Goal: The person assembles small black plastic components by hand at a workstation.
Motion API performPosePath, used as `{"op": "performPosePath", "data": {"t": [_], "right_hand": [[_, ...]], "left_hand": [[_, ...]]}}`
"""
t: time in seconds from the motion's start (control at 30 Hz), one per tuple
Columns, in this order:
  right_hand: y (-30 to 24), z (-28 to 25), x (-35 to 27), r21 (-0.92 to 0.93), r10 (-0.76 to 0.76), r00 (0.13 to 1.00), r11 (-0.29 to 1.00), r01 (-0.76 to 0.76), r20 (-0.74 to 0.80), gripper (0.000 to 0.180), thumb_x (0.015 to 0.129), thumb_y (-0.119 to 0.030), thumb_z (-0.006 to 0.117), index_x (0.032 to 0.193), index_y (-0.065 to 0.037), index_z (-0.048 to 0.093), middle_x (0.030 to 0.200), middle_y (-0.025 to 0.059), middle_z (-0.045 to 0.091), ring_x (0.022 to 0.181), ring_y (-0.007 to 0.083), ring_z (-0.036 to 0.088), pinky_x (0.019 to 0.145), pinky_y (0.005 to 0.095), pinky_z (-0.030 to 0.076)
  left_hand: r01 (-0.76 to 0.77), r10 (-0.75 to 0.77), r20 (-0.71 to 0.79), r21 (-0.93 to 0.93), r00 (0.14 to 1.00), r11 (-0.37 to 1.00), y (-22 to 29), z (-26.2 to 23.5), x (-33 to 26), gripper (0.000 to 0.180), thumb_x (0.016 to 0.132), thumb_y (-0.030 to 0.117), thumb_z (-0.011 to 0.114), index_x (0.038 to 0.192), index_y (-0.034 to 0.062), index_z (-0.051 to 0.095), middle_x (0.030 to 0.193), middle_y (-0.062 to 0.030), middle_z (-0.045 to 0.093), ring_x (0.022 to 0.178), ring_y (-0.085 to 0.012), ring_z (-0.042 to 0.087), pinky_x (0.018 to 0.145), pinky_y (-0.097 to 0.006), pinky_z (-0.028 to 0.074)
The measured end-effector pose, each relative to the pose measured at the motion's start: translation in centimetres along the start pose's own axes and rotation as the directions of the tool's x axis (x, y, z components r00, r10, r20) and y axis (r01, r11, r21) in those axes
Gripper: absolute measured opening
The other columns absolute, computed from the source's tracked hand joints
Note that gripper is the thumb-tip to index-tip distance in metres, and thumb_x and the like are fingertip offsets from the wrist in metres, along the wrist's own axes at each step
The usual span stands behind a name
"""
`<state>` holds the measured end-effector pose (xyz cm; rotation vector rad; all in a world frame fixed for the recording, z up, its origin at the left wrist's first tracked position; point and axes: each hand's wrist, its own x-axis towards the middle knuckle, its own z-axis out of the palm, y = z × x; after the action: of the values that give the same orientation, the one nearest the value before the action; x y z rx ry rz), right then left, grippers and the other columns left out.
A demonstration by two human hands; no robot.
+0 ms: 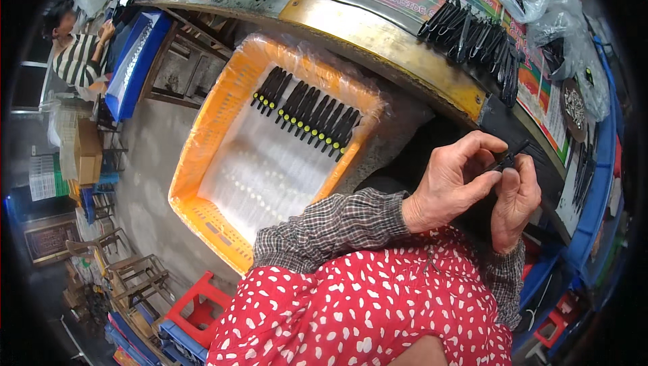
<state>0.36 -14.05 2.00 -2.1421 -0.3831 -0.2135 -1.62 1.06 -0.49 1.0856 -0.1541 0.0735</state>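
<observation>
My left hand [449,180] and my right hand [516,205] meet over my lap at the table's edge. Pinched between the fingertips of both is a small black plastic part [507,161], mostly hidden by the fingers. To the left stands an orange plastic crate [214,111], lined with clear film and a white sheet [260,153]. Slim black pieces with yellow-green dots [302,111] lie side by side in a slanting row on that sheet. Beyond my hands, a heap of similar-looking black pieces [472,42] rests on the tabletop.
The curved table's metal edge [385,36] runs between the crate and the heap. Clear plastic bags [540,11] and a dish of small metal bits [574,106] sit at the right. A red stool [199,306] stands lower left; a person in stripes [75,61] is far left.
</observation>
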Motion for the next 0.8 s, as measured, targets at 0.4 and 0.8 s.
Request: {"op": "performPosePath", "data": {"t": [0.4,0.8], "right_hand": [[-2.5,4.1,-0.8,0.425,0.096,0.932,0.870,-0.249,0.349,0.024,0.091,-0.007,0.065,0.111,0.004,0.059,0.080,0.0007,0.061,0.057,0.0039,0.051,0.048,0.0186,0.039],[-2.3,4.2,0.6,0.229,0.167,0.745,0.888,-0.398,0.646,0.013,0.091,-0.009,0.063,0.089,0.004,0.066,0.063,-0.0028,0.052,0.055,0.0032,0.045,0.049,0.0201,0.034]], "left_hand": [[-0.027,0.007,-0.088,-0.228,0.996,0.973,3.3,-2.3,-0.7,0.045,0.093,-0.003,0.056,0.136,0.0004,0.043,0.106,-0.0090,0.063,0.093,-0.0112,0.063,0.083,-0.024,0.052],[-0.316,0.335,0.178,0.850,0.925,0.422,4.3,-12.2,-4.8,0.046,0.073,0.000,0.075,0.118,0.0044,0.063,0.112,-0.0145,0.062,0.088,-0.0242,0.066,0.070,-0.032,0.055]]}}
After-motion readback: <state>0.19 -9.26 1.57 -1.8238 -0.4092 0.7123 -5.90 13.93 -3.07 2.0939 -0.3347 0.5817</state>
